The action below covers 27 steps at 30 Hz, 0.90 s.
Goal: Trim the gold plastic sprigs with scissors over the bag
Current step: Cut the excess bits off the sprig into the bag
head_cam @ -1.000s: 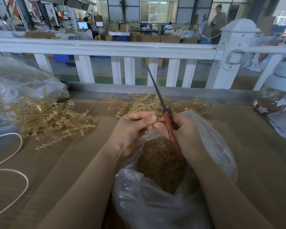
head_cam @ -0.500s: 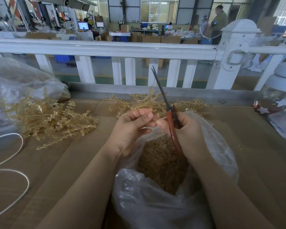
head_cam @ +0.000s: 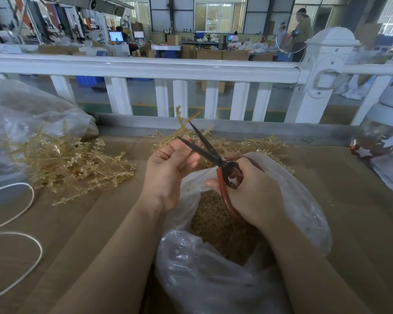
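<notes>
At the middle of the cardboard-covered worktop (head_cam: 82, 227), a clear plastic bag (head_cam: 304, 211) is seen standing open, its mouth turned up and a mass of small gold trimmings (head_cam: 216, 225) lying inside it. Above the far rim of the bag a gold plastic sprig (head_cam: 182, 126) is held by the left hand (head_cam: 168, 168), whose thumb and curled fingers are pinched on the sprig's lower end; the sprig rises upright and branches above the fingers. A pair of scissors (head_cam: 210, 151) with red handles is gripped by the right hand (head_cam: 252, 191), fingers curled round the handle loops. The dark blades are spread apart, pointing up and away toward the far edge, with one blade lying close against the left fingertips and the other reaching the sprig's stem. Whether a blade touches the stem cannot be told.

Toward the left edge of the worktop a heap of untrimmed gold sprigs (head_cam: 70, 164) is noted, spilling from a second clear bag (head_cam: 21, 114). A smaller scatter of sprigs (head_cam: 259, 143) lies along the far edge behind the hands. A white cord (head_cam: 30, 200) is looped at the near left corner. A white railing (head_cam: 145, 68) runs beyond the far edge.
</notes>
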Motion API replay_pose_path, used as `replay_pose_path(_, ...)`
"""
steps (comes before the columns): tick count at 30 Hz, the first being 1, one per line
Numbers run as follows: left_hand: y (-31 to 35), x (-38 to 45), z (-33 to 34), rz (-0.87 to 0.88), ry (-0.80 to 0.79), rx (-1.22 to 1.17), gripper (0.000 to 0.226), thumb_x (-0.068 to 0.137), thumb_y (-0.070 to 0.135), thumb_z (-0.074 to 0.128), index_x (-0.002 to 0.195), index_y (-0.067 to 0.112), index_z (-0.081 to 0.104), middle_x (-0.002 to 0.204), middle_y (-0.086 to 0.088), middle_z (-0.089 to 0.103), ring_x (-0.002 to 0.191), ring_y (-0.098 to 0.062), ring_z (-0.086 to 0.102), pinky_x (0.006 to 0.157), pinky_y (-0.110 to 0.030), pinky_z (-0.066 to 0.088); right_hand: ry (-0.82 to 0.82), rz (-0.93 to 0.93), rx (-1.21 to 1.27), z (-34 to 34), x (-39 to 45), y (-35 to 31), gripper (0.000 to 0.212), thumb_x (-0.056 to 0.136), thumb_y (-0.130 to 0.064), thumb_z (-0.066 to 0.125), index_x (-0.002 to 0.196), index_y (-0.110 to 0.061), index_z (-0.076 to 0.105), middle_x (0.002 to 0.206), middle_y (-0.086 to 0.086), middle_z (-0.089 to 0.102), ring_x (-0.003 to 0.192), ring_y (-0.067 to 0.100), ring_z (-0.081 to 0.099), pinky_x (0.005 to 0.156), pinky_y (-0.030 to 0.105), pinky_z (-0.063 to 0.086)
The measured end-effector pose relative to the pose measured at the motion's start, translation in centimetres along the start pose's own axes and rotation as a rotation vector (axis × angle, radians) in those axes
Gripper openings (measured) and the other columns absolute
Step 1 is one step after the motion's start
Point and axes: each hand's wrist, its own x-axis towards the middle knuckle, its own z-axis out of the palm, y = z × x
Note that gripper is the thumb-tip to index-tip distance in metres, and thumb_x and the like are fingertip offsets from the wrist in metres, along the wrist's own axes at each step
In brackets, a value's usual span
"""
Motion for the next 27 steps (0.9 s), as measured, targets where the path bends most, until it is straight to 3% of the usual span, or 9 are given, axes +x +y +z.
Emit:
replay_pose_path(4,-0.1,-0.02,-0.07,-0.017,0.007,0.001,0.011,0.079,0.017,0.069,0.088,0.015,0.074,0.092,-0.004,0.076,0.078,-0.011,0.07,0.068,-0.019,0.056,0.045,-0.031,-0.06,0.3,-0.05,0.36,0.066,0.061,-0.1,0.032,0.086,-0.041,0.043,0.081,-0.025,0.055,0.074,-0.002,0.055,0.061,0.02,0.049)
replay_pose_path(9,-0.04,-0.11,0.12,-0.018,0.001,-0.015,0.011,0.078,0.017,0.068,0.08,0.018,0.079,0.089,-0.004,0.077,0.076,-0.011,0.072,0.066,-0.019,0.057,0.094,-0.055,-0.134,0.52,-0.03,0.82,0.061,0.068,-0.093,0.043,0.083,-0.035,0.045,0.073,-0.022,0.05,0.064,-0.004,0.048,0.054,0.017,0.042)
replay_pose_path(16,-0.08,-0.01,-0.05,-0.041,0.019,-0.031,0.013,0.078,0.015,0.067,0.085,0.015,0.078,0.094,-0.007,0.077,0.08,-0.013,0.074,0.066,-0.019,0.057,0.135,-0.067,-0.151,0.58,-0.14,0.72,0.064,0.069,-0.095,0.035,0.078,-0.034,0.047,0.066,-0.022,0.05,0.059,-0.004,0.048,0.054,0.024,0.051)
replay_pose_path(19,-0.05,0.0,-0.13,-0.044,0.005,-0.033,0.014,0.079,0.015,0.068,0.089,0.014,0.077,0.095,-0.007,0.077,0.081,-0.012,0.074,0.066,-0.018,0.057,0.155,-0.077,-0.135,0.58,-0.25,0.57,0.059,0.07,-0.092,0.042,0.073,-0.032,0.047,0.064,-0.02,0.052,0.057,-0.001,0.05,0.052,0.026,0.051)
replay_pose_path(27,-0.01,0.03,-0.27,-0.023,0.008,-0.009,0.013,0.079,0.015,0.068,0.089,0.013,0.075,0.093,-0.006,0.077,0.08,-0.012,0.072,0.071,-0.018,0.057,0.107,-0.072,-0.111,0.34,-0.38,0.33,0.073,0.068,-0.095,0.034,0.076,-0.027,0.057,0.065,-0.018,0.056,0.06,0.004,0.055,0.058,0.031,0.055)
